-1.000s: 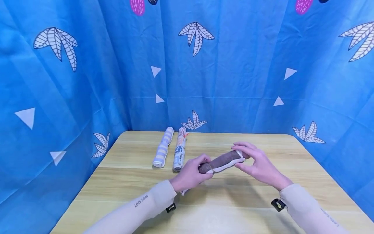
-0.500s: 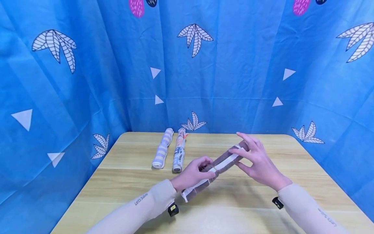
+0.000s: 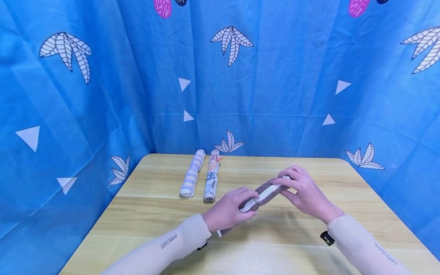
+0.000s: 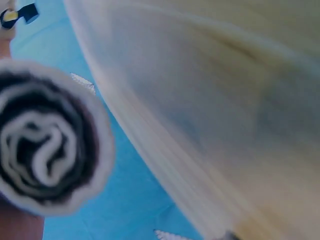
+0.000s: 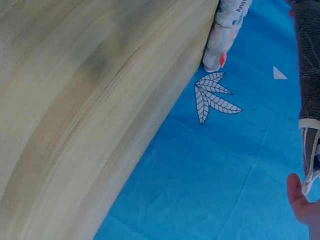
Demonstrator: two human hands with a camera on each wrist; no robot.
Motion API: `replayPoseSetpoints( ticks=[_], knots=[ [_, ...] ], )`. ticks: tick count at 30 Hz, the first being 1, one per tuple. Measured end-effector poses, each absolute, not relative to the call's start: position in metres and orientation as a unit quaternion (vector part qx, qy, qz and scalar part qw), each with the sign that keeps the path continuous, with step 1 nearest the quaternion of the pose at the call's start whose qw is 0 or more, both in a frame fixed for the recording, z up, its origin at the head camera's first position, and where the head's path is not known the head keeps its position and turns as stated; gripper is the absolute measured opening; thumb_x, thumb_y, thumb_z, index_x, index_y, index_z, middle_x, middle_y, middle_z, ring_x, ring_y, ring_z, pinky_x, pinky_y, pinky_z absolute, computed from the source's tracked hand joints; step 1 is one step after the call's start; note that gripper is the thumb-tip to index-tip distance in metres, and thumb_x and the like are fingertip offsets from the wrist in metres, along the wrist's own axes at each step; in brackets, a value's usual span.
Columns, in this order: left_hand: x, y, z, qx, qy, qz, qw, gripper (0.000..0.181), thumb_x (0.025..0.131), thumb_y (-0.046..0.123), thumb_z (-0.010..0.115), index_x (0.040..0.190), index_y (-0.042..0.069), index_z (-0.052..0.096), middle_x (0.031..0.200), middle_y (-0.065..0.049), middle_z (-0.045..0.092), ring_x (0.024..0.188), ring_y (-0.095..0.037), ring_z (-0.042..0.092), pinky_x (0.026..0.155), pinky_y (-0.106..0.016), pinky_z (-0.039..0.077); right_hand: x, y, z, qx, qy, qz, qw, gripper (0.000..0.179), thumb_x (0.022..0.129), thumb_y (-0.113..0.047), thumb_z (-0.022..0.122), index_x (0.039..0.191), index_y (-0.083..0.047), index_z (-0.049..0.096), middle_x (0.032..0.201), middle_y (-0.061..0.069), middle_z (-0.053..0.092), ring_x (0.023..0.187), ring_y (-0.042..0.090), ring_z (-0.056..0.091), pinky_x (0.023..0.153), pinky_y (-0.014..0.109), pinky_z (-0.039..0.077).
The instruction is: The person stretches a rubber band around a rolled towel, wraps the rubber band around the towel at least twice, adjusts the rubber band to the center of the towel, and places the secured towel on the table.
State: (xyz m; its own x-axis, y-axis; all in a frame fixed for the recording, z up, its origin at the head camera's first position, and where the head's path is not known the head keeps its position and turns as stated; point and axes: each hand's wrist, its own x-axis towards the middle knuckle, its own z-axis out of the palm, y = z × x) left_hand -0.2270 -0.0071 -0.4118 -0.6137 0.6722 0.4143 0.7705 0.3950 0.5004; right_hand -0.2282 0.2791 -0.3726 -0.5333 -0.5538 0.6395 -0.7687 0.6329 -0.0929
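A rolled towel (image 3: 268,194), dark brown-grey with a white band, slants above the table between both hands. My left hand (image 3: 232,208) grips its lower left part, the thumb and fingers wrapped around it. At the upper right end, my right hand (image 3: 304,191) pinches the roll between thumb and fingers. In the left wrist view, the roll's end (image 4: 47,145) shows a spiral of white and dark layers. The right wrist view catches the dark towel (image 5: 309,65) at the right edge, with a fingertip (image 5: 296,197) by its white-trimmed end.
On the wooden table (image 3: 165,233), two more rolled towels lie side by side at the back left: a purple-and-cream striped one (image 3: 193,173) and a white printed one (image 3: 211,179). A blue patterned curtain (image 3: 282,76) surrounds the table's back and sides.
The towel roll has been turned about its length, bringing its white band to the top. My left hand has shifted its hold, and my right fingers have closed in around the far end.
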Motion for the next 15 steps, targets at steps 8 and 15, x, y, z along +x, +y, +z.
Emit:
replayPoseSetpoints(
  ticks=[8, 15],
  knots=[
    [-0.226, -0.008, -0.41, -0.453, -0.851, -0.234, 0.128, 0.03, 0.092, 0.023, 0.071, 0.12, 0.022, 0.06, 0.111, 0.003, 0.063, 0.087, -0.006, 0.062, 0.074, -0.012, 0.053, -0.23, 0.274, -0.376, 0.384, -0.844, 0.2, 0.318, 0.039, 0.071, -0.002, 0.086, 0.103, -0.023, 0.077, 0.102, -0.003, 0.069, 0.101, 0.018, 0.055, 0.085, 0.04, 0.039],
    [-0.227, -0.008, -0.412, -0.463, -0.852, -0.185, 0.157, 0.019, 0.09, 0.021, 0.072, 0.105, 0.016, 0.061, 0.101, 0.003, 0.062, 0.08, -0.003, 0.06, 0.068, -0.006, 0.048, -0.231, 0.267, -0.379, 0.389, -0.839, 0.181, 0.333, 0.038, 0.07, -0.002, 0.087, 0.1, -0.023, 0.078, 0.099, -0.004, 0.069, 0.097, 0.016, 0.056, 0.079, 0.038, 0.039]
  ],
)
